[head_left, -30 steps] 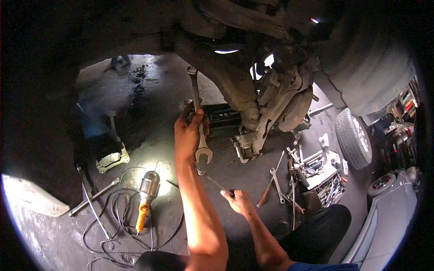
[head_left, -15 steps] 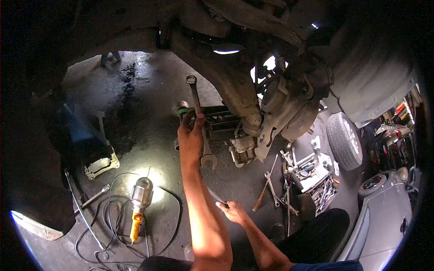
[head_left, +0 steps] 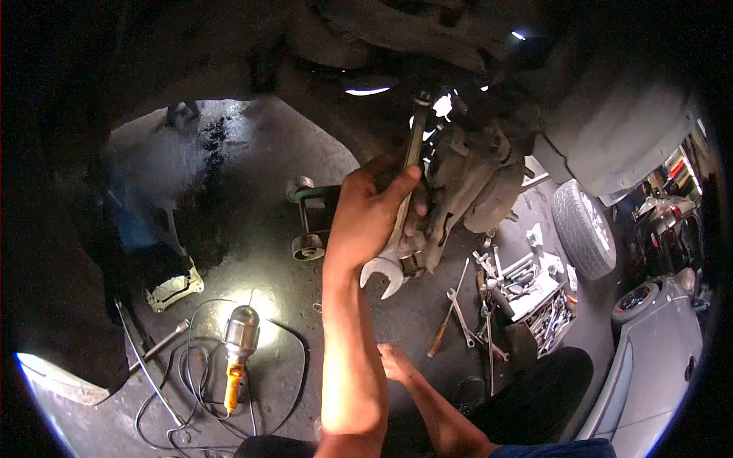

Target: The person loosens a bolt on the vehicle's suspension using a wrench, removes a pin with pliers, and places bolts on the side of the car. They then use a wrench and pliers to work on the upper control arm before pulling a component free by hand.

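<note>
Garage floor [head_left: 252, 153] under raised car, head view. Left hand [head_left: 366, 217] fingers wrapped tight round combination wrench [head_left: 401, 198], ring end up against wheel hub [head_left: 473, 175]. Right hand [head_left: 393, 362] flat on floor, fingers' state unclear. Work lamp [head_left: 238, 336] lit nearby.

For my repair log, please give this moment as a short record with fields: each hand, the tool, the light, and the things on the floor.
left hand: raised, gripping the wrench shaft
wrench: long combination type, ring end up at the hub assembly
right hand: low, near the floor; what it holds is unclear
work lamp: lit, lying on the floor
loose tools: scattered beside an open tool case
</note>
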{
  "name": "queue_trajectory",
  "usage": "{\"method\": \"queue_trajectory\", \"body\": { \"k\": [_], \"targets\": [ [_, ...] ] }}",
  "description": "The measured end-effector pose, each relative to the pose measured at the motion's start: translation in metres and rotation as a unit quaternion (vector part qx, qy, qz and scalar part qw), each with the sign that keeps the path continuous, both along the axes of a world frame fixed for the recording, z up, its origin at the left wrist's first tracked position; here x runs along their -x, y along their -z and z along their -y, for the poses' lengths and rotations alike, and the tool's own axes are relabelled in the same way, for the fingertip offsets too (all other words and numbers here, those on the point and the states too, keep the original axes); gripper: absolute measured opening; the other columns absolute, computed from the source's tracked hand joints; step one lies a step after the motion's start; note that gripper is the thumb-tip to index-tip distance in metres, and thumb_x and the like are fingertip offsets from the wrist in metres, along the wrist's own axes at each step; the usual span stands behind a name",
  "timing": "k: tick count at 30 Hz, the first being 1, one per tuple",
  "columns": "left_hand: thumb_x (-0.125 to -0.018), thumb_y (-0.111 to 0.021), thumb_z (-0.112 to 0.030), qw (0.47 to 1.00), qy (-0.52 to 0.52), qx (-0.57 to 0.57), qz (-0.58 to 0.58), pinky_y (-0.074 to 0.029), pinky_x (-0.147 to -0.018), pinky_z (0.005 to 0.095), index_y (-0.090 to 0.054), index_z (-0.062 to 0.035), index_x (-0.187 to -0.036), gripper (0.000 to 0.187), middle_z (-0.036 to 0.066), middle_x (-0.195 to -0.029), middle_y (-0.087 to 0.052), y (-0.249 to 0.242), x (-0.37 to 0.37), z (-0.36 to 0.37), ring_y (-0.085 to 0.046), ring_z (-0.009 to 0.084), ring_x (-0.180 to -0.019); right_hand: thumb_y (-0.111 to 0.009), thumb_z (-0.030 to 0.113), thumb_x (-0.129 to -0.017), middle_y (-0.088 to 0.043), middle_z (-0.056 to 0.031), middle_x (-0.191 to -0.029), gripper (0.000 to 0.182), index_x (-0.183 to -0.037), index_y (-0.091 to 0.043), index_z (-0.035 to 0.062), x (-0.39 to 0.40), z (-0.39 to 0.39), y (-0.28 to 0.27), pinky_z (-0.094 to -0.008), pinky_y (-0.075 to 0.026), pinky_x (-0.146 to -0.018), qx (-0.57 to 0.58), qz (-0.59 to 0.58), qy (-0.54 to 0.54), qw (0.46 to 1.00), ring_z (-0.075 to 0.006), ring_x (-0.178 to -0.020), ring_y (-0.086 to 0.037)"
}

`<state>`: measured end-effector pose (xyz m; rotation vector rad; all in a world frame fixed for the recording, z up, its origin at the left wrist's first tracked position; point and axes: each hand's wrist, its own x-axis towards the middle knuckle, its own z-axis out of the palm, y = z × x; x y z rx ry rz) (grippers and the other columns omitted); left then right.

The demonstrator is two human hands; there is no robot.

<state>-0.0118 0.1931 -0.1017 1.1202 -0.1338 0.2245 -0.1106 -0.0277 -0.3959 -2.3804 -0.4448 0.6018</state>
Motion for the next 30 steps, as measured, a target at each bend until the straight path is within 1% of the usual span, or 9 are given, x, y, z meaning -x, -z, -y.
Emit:
{"method": "queue_trajectory", "body": {
  "k": [5, 10, 14, 16, 17, 20, 26, 27, 30],
  "targets": [
    [-0.087, -0.069, -0.029, 0.999, 0.012, 0.035, -0.024, -0.038, -0.035, 0.0243, -0.061, -0.0045, -0.093, 0.026, 0.004, -0.063, -0.061, -0.034, 0.009, 0.013, -0.052, 0.0104, -0.042, -0.05, 0.055, -0.095, -0.059, -0.0228, -0.068, 0.058, -0.087, -0.063, -0.0013, -0.001, 0.006, -0.023, -0.0433, -0.045, -0.062, -0.017, -0.014, 0.006, 1.0, -0.0333, -0.064, -0.06],
    [-0.084, -0.071, -0.029, 0.996, -0.042, 0.02, -0.07, -0.034, -0.034, 0.0225, -0.062, -0.0054, -0.093, 0.027, 0.002, -0.064, -0.059, -0.056, 0.014, 0.017, -0.05, 0.0085, -0.043, -0.051, 0.054, -0.095, -0.059, -0.023, -0.069, 0.058, -0.086, -0.063, -0.0013, -0.002, 0.007, -0.052, -0.0427, -0.045, -0.06, -0.006, -0.028, 0.024, 0.999, -0.0324, -0.063, -0.06],
    [-0.085, -0.07, -0.025, 0.991, -0.101, -0.018, -0.09, -0.037, -0.036, 0.024, -0.063, -0.007, -0.094, 0.021, 0.001, -0.067, -0.06, -0.068, 0.022, 0.043, -0.05, 0.0096, -0.044, -0.049, 0.057, -0.094, -0.062, -0.0239, -0.072, 0.06, -0.087, -0.065, -0.0007, 0.0, 0.016, -0.06, -0.0453, -0.046, -0.062, 0.005, -0.016, 0.024, 1.0, -0.0366, -0.068, -0.064],
    [-0.086, -0.07, -0.026, 0.992, -0.125, -0.014, -0.014, -0.039, -0.037, 0.0239, -0.062, -0.0059, -0.09, 0.022, 0.002, -0.067, -0.061, -0.058, 0.007, 0.063, -0.051, 0.0099, -0.044, -0.048, 0.057, -0.094, -0.062, -0.0241, -0.073, 0.061, -0.087, -0.065, -0.0005, -0.002, 0.018, -0.059, -0.0458, -0.047, -0.064, -0.01, -0.025, 0.025, 0.999, -0.039, -0.071, -0.064],
    [-0.086, -0.07, -0.027, 0.997, -0.075, 0.015, -0.01, -0.039, -0.036, 0.0238, -0.061, -0.0054, -0.084, 0.023, 0.002, -0.067, -0.061, -0.064, 0.011, 0.061, -0.051, 0.0098, -0.044, -0.048, 0.057, -0.094, -0.063, -0.0243, -0.074, 0.061, -0.088, -0.065, -0.0003, -0.001, 0.019, -0.058, -0.0461, -0.047, -0.065, -0.017, -0.03, 0.026, 0.999, -0.0402, -0.073, -0.065],
    [-0.085, -0.072, -0.026, 0.995, -0.078, 0.04, -0.05, -0.04, -0.038, 0.0272, -0.063, -0.0046, -0.08, 0.024, 0.004, -0.065, -0.062, -0.066, 0.012, 0.043, -0.056, 0.0122, -0.046, -0.048, 0.057, -0.094, -0.063, -0.025, -0.078, 0.063, -0.091, -0.063, -0.0041, 0.0, 0.02, -0.083, -0.0449, -0.047, -0.068, -0.001, -0.051, 0.008, 0.999, -0.0372, -0.074, -0.064],
    [-0.085, -0.072, -0.027, 0.989, -0.132, -0.046, -0.045, -0.038, -0.038, 0.0238, -0.063, -0.0073, -0.09, 0.022, 0.002, -0.069, -0.061, -0.082, 0.019, 0.062, -0.052, 0.0095, -0.046, -0.046, 0.061, -0.094, -0.058, -0.0184, -0.064, 0.067, -0.078, -0.062, -0.0021, 0.004, 0.025, -0.094, -0.044, -0.044, -0.063, -0.05, -0.036, 0.009, 0.998, -0.0334, -0.065, -0.06],
    [-0.085, -0.072, -0.027, 0.989, -0.134, -0.051, -0.047, -0.038, -0.038, 0.0238, -0.063, -0.0074, -0.09, 0.022, 0.001, -0.069, -0.061, -0.083, 0.021, 0.063, -0.052, 0.0096, -0.047, -0.044, 0.062, -0.094, -0.056, -0.0119, -0.06, 0.067, -0.069, -0.058, 0.0019, 0.006, 0.025, -0.096, -0.0405, -0.043, -0.06, -0.1, -0.036, 0.027, 0.994, -0.026, -0.06, -0.056],
    [-0.086, -0.071, -0.03, 0.981, -0.148, -0.117, -0.045, -0.041, -0.046, 0.0269, -0.065, -0.0031, -0.089, 0.028, 0.004, -0.071, -0.063, -0.08, 0.016, 0.056, -0.055, 0.0121, -0.052, -0.043, 0.063, -0.094, -0.053, -0.0062, -0.058, 0.065, -0.066, -0.056, 0.0056, 0.009, 0.022, -0.111, -0.0371, -0.041, -0.056, -0.169, -0.088, 0.052, 0.98, -0.0191, -0.057, -0.052]
  ]
}}
